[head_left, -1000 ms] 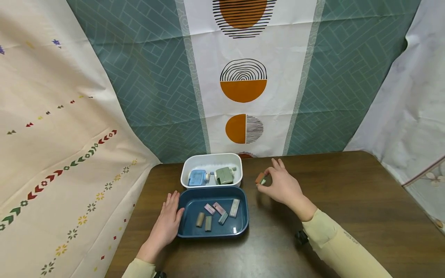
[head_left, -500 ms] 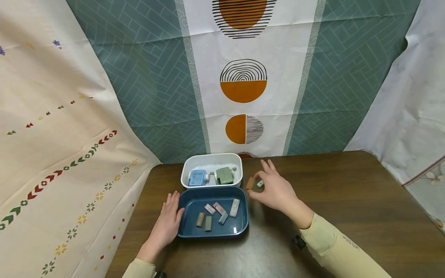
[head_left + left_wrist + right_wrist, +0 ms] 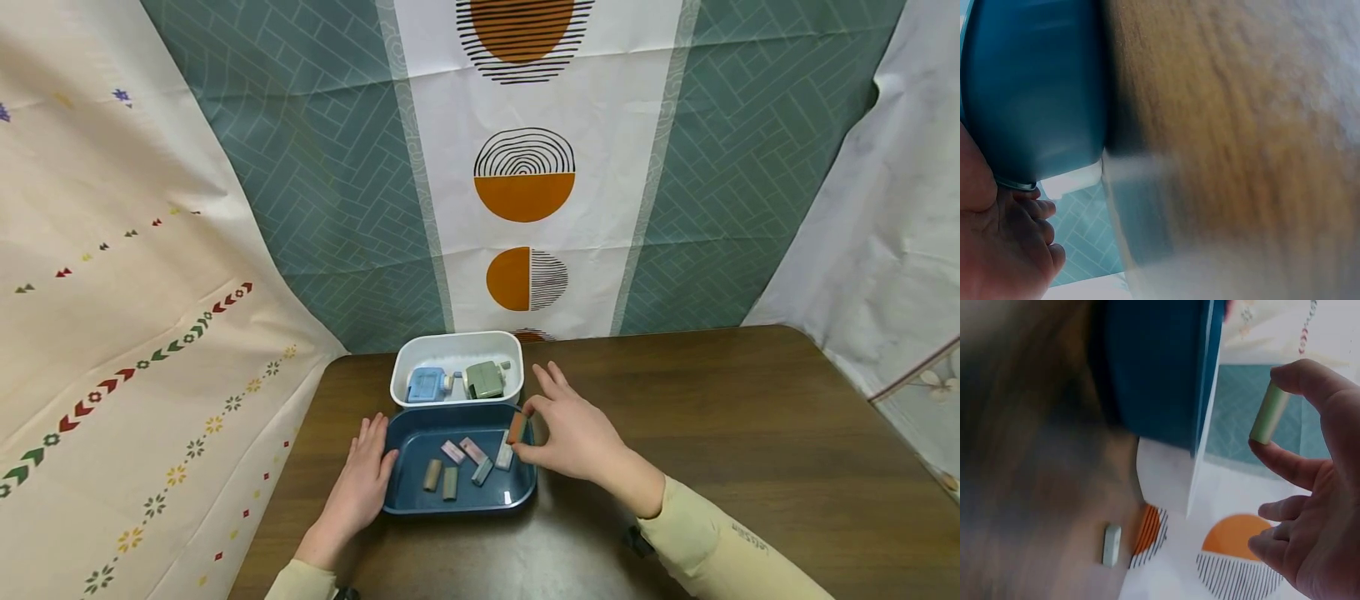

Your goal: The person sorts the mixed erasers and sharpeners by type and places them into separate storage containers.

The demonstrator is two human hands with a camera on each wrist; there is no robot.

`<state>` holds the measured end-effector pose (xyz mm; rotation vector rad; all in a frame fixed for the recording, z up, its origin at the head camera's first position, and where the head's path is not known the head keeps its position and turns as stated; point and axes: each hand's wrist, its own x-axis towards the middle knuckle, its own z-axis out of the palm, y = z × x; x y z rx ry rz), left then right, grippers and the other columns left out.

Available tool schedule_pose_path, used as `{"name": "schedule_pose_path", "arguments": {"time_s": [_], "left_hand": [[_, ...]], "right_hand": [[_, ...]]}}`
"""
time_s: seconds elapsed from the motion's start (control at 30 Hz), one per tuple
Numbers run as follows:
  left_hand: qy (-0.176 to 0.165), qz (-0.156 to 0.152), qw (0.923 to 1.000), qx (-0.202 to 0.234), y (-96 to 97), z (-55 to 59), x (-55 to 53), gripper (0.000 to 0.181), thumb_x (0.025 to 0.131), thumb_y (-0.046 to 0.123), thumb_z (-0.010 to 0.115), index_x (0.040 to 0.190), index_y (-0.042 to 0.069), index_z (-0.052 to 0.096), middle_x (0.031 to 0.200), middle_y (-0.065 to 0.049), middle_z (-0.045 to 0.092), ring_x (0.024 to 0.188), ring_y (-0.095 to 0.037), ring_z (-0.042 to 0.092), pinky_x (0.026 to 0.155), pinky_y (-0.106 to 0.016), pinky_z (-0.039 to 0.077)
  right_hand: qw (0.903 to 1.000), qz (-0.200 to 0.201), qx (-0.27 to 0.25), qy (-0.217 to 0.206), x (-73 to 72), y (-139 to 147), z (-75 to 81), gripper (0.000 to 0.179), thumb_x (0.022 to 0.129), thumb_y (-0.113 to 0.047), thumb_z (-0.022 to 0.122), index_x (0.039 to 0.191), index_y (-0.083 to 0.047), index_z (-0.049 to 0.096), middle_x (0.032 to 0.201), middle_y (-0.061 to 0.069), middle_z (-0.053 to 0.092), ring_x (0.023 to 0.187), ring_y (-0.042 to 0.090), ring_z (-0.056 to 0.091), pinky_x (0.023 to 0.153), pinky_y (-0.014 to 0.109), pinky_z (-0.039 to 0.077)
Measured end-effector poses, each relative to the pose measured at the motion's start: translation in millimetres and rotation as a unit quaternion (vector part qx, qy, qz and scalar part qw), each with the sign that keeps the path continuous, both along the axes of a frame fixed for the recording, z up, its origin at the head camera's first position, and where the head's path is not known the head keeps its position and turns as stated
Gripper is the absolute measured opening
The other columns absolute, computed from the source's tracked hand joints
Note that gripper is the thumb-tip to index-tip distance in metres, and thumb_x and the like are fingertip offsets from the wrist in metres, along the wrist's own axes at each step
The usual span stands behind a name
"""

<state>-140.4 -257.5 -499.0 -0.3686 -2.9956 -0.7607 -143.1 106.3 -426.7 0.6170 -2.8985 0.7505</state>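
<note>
Between the thumb and index finger of my right hand (image 3: 573,433) is a small eraser (image 3: 517,427), orange on the side facing the head camera. In the right wrist view, the same eraser (image 3: 1269,415) shows a pale green side. It is above the right rim of a dark blue tray (image 3: 459,507); my other right fingers are extended. Several block-shaped erasers lie in that tray, among them a pink one (image 3: 472,451), a white one (image 3: 503,456) and a brown one (image 3: 432,475). My left hand (image 3: 362,479) rests with straight fingers against the tray's left side.
Behind the blue tray stands a white tray (image 3: 457,343) with a blue device (image 3: 426,385) and a green device (image 3: 484,380). In the right wrist view, a pale green eraser (image 3: 1111,545) lies on the wooden table (image 3: 712,417). Cloth hangs behind and beside the table.
My right hand has carried the eraser left and nearer, from beside the white tray to above the blue tray's right rim. The left hand and both trays stay put.
</note>
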Motion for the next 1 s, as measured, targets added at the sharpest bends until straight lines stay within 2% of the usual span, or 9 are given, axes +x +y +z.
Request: {"name": "schedule_pose_path", "arguments": {"time_s": [0.13, 0.5, 0.63, 0.77, 0.9, 1.0], "left_hand": [[-0.004, 0.002, 1.0, 0.001, 0.0, 0.0, 0.6, 0.063, 0.113, 0.016, 0.054, 0.164, -0.01, 0.029, 0.173, -0.028, 0.023, 0.161, -0.049, 0.014, 0.126, -0.067, 0.015], [0.0, 0.005, 1.0, 0.004, -0.5, -2.2, 1.1, 0.062, 0.113, 0.017, 0.054, 0.163, -0.009, 0.03, 0.172, -0.028, 0.025, 0.16, -0.049, 0.015, 0.126, -0.067, 0.016], [-0.001, 0.004, 1.0, 0.005, -0.3, -1.1, 1.3, 0.062, 0.113, 0.018, 0.054, 0.164, -0.009, 0.029, 0.172, -0.028, 0.025, 0.16, -0.049, 0.015, 0.126, -0.067, 0.016], [-0.004, 0.005, 1.0, 0.004, -0.1, -0.1, 1.7, 0.063, 0.113, 0.017, 0.055, 0.164, -0.009, 0.028, 0.172, -0.028, 0.024, 0.16, -0.049, 0.014, 0.126, -0.067, 0.015], [-0.006, 0.007, 0.9999, 0.006, 0.2, -0.2, 1.0, 0.063, 0.113, 0.017, 0.054, 0.164, -0.009, 0.029, 0.173, -0.028, 0.024, 0.161, -0.049, 0.013, 0.126, -0.067, 0.014], [-0.013, 0.008, 0.9999, 0.006, 0.1, -0.6, -0.4, 0.063, 0.113, 0.018, 0.053, 0.165, -0.008, 0.028, 0.173, -0.027, 0.022, 0.161, -0.047, 0.012, 0.126, -0.067, 0.014]], "right_hand": [[0.9995, 0.024, 0.018, -0.006, 6.9, -7, -3.2, 0.043, 0.085, -0.051, 0.085, 0.108, -0.016, 0.077, 0.171, 0.02, 0.034, 0.162, 0.039, 0.022, 0.095, 0.056, 0.06], [0.9981, 0.052, 0.027, -0.019, 13.8, -16, -7.9, 0.046, 0.085, -0.056, 0.083, 0.112, -0.019, 0.078, 0.17, 0.021, 0.035, 0.161, 0.039, 0.023, 0.1, 0.055, 0.058], [0.9979, 0.051, 0.028, -0.029, 13.9, -14, -9.1, 0.055, 0.085, -0.063, 0.081, 0.116, -0.017, 0.078, 0.171, 0.02, 0.034, 0.162, 0.038, 0.022, 0.092, 0.053, 0.061], [0.9983, 0.041, 0.026, -0.032, 12.0, -12, -9.9, 0.057, 0.087, -0.066, 0.078, 0.115, -0.017, 0.078, 0.171, 0.018, 0.034, 0.162, 0.036, 0.022, 0.076, 0.044, 0.063], [0.9989, 0.031, 0.016, -0.03, 10.4, -11, -9.6, 0.05, 0.089, -0.061, 0.078, 0.113, -0.017, 0.078, 0.171, 0.018, 0.034, 0.161, 0.036, 0.024, 0.068, 0.041, 0.061], [0.9993, 0.025, 0.011, -0.027, 9.9, -11, -9.3, 0.046, 0.09, -0.058, 0.079, 0.112, -0.018, 0.078, 0.171, 0.018, 0.035, 0.161, 0.036, 0.025, 0.068, 0.042, 0.061]]}}
